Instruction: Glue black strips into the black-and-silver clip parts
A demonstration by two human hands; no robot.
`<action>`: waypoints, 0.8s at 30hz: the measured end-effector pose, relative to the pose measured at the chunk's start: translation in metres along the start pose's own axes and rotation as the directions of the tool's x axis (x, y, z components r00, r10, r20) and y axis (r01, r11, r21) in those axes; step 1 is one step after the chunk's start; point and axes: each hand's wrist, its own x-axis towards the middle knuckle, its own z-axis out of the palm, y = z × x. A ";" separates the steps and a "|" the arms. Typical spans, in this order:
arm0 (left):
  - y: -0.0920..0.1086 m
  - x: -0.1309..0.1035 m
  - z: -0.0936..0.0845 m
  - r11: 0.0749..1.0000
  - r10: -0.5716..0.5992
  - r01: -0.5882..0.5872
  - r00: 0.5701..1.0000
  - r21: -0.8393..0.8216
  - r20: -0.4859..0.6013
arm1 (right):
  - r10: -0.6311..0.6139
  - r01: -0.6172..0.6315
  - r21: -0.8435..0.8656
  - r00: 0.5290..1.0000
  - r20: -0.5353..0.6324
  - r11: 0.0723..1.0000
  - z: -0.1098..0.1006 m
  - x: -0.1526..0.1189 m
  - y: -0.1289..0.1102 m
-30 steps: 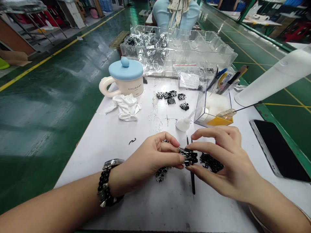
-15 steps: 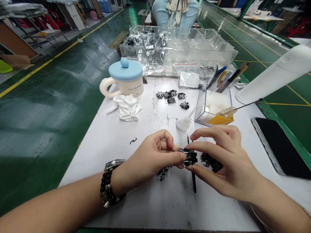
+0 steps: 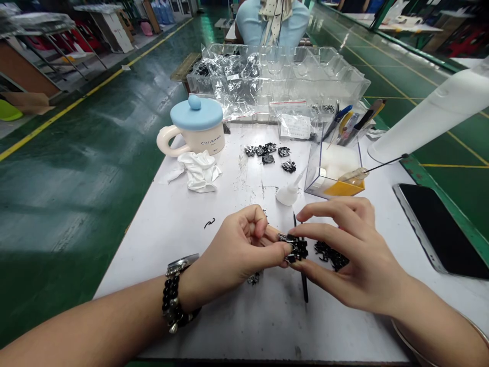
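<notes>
A small black part with shiny metal pieces (image 3: 296, 248) is held between my two hands above the white table. My left hand (image 3: 242, 244) pinches it from the left, thumb on top. My right hand (image 3: 347, 250) grips its right end between thumb and fingertips. Beneath it lies a thin black pen-like tool (image 3: 304, 288), partly hidden by the hands. A pile of small black pieces (image 3: 331, 256) lies under my right hand. Small metallic pieces (image 3: 253, 278) show below my left hand. One thin curved black piece (image 3: 210, 223) lies to the left.
Several similar black parts (image 3: 268, 159) lie further back. Around them stand a lidded mug (image 3: 206, 140), crumpled tissue (image 3: 200, 171), a small white dropper bottle (image 3: 287, 194) and a clear holder (image 3: 335, 190) with pens. A phone (image 3: 445, 229) lies right. Clear trays (image 3: 317, 86) stand behind; a person (image 3: 273, 23) sits beyond.
Both hands keep hold of the black part, with only a slight shift. My left hand now covers more of the metallic pieces below it. The camera view has moved a little.
</notes>
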 end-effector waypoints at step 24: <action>0.003 0.004 -0.007 0.970 -0.143 0.160 0.984 -0.182 0.105 | 0.029 -0.029 0.085 1.000 0.011 0.996 -0.001 0.001 0.004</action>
